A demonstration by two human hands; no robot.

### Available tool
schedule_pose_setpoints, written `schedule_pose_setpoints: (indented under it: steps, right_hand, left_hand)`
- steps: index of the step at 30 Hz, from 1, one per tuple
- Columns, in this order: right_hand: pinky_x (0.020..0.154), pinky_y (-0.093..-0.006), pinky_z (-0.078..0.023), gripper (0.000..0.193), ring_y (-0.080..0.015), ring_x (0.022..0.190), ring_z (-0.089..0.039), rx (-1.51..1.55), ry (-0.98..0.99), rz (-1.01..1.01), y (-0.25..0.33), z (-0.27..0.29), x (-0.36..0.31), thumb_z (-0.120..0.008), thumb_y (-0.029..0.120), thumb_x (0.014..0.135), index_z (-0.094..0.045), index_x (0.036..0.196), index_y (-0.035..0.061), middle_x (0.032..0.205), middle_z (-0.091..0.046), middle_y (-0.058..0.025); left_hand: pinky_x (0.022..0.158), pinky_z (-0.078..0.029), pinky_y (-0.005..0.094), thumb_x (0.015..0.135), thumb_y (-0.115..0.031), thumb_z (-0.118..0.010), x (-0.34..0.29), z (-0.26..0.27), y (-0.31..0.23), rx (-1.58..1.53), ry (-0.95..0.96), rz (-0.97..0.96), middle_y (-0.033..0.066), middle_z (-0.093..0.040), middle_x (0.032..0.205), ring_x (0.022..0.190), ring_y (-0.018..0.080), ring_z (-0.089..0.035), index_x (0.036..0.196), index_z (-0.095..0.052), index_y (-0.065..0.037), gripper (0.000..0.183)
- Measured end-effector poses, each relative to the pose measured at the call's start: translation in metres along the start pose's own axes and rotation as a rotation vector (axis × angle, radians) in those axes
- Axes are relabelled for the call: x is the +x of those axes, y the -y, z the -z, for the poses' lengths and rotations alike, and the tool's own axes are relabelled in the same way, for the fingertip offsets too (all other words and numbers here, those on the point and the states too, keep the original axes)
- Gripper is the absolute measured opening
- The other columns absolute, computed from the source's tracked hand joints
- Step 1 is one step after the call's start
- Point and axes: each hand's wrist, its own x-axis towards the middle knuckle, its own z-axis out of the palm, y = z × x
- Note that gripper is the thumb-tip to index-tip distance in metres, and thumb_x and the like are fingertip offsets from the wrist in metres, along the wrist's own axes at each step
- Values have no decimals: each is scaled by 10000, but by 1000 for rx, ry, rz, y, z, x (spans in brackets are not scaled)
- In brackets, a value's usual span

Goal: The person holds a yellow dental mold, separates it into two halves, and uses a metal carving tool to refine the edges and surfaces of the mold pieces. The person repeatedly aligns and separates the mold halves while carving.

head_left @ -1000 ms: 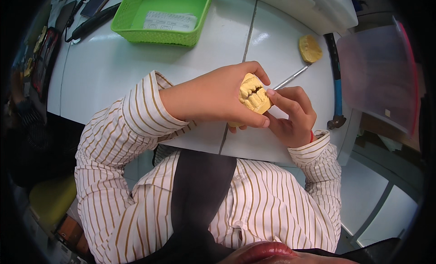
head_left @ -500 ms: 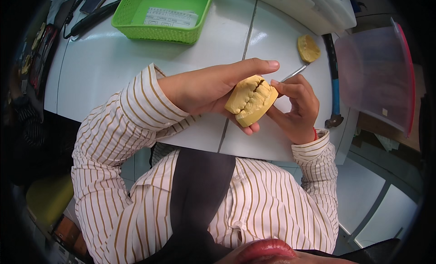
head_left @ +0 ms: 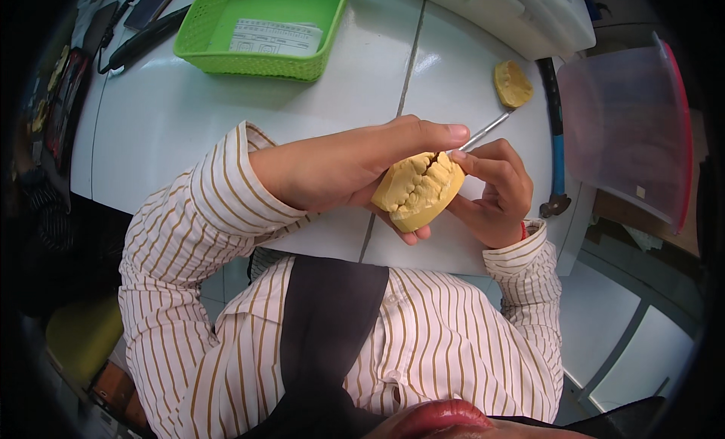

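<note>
A yellow plaster dental model (head_left: 421, 191), its upper and lower tooth rows set together, is held tilted above the white table. My left hand (head_left: 355, 163) cradles it from the left, fingers curled underneath and thumb stretched out past its far edge. At its right side, my right hand (head_left: 495, 186) is closed against the model, a fingertip on the upper rim by a dark gap between the teeth. Behind the hands lies a thin metal rod-like tool (head_left: 487, 131), partly hidden. Beyond it sits another yellow plaster cast (head_left: 513, 84).
A green plastic basket (head_left: 264, 66) with a printed paper (head_left: 276, 37) stands at the far left. On the right are a hammer with a blue and black handle (head_left: 558, 152) and a clear bin with a red rim (head_left: 627, 129). A white case (head_left: 521, 20) stands at the back.
Both hands have come slightly nearer my body with the dental model. More of the metal tool shows behind them. The grip on the model looks the same.
</note>
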Motion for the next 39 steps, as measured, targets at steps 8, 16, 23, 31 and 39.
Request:
schedule_pose_setpoints:
  steps: [8, 16, 23, 31, 39]
  right_hand:
    - [519, -219, -478, 446, -114, 617, -602, 17, 0, 23, 0, 1, 0, -824, -13, 619, -659, 1030, 36, 749, -565, -42]
    - [532, -234, -494, 503, -136, 641, -603, -52, 19, 74, 7, 6, -1, -841, 25, 616, -657, 1084, 42, 779, -578, -55]
    - [537, -236, -496, 504, -154, 637, -608, -51, 52, 99, 4, 0, -6, -845, 34, 606, -646, 1069, 16, 771, -580, -72]
    - [534, -242, -497, 415, -160, 636, -630, -24, 43, -64, 5, -9, -4, -838, 1, 600, -617, 952, 6, 748, -575, -74]
    - [553, -245, -502, 374, -163, 652, -665, 45, 25, -130, 2, -11, -4, -814, -22, 621, -610, 934, -7, 751, -577, -68]
  left_hand:
    - [764, -567, 345, 988, -490, -375, -3, -2, 0, 24, 10, -1, 139, -572, 1018, 805, 220, -663, 1223, -396, 2, 546]
    - [756, -533, 292, 856, -327, -685, -5, -5, -5, 171, 24, 13, 102, -548, 1040, 860, 159, -614, 1222, -381, -17, 568]
    - [782, -450, 230, 702, -207, -846, 0, 1, 13, 686, -122, -260, 54, -543, 975, 924, 99, -526, 1175, -416, -39, 661]
    - [556, -553, 276, 753, -212, -793, 3, 3, 5, 271, -75, -3, 80, -574, 908, 696, 141, -625, 1145, -440, -28, 559]
    - [549, -585, 308, 928, -608, -384, 5, 5, 2, 37, -56, 38, 130, -625, 896, 648, 203, -672, 1106, -532, -14, 637]
